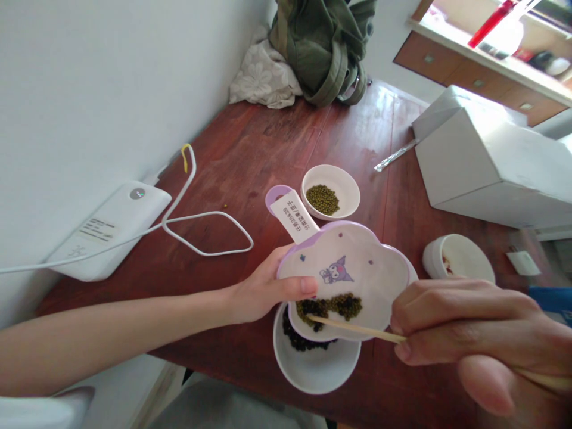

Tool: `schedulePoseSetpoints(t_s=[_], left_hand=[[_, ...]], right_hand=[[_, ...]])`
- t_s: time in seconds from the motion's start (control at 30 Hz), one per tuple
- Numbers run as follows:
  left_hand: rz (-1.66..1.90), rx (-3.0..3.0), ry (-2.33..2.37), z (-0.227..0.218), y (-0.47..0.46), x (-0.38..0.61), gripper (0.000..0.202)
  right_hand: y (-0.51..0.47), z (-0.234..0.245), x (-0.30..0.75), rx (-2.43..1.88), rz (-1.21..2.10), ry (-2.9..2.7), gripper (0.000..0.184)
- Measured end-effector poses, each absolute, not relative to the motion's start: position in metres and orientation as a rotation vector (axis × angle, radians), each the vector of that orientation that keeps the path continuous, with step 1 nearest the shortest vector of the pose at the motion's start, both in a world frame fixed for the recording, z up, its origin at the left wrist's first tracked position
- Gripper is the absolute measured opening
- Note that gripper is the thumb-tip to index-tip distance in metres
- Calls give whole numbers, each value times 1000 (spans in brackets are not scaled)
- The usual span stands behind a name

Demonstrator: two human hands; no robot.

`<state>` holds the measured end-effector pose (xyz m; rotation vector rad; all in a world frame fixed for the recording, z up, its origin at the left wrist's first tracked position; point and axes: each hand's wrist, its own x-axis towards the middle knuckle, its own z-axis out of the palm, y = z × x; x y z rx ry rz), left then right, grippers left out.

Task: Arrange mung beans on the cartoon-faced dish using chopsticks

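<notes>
My left hand [272,289] grips a cloud-shaped, purple-rimmed dish [361,262] with a cartoon figure inside, its thumb over the rim. The dish is tilted above a white bowl [315,372] that contains black beans [295,338]. Green and black beans [330,307] lie mixed along the dish's near edge. Between the fingers of my right hand [473,328] is a wooden chopstick [357,329], its tip among those beans. Behind the dish, close to its labelled handle [295,217], stands a white bowl [348,185] of green mung beans [322,199].
Another white bowl [471,253] with reddish bits stands at the right. A white box [465,155] is farther back. To the left lie a white power bank [111,229] and its looped cable [214,213]. A green bag [322,53] rests at the table's far end.
</notes>
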<state>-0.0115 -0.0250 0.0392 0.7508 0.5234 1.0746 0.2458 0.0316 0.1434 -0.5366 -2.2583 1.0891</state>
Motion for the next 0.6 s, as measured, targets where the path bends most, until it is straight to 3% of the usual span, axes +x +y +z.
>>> schedulePoseSetpoints(t_s=[0.37,0.6], left_hand=[[1075,747,548,40,-26,-11,65],[1074,744,567,41,-26,-12,64]], right_hand=[[21,135,273,-702,853,-2200,60],[40,149,260,-501,1044,-2326,54]])
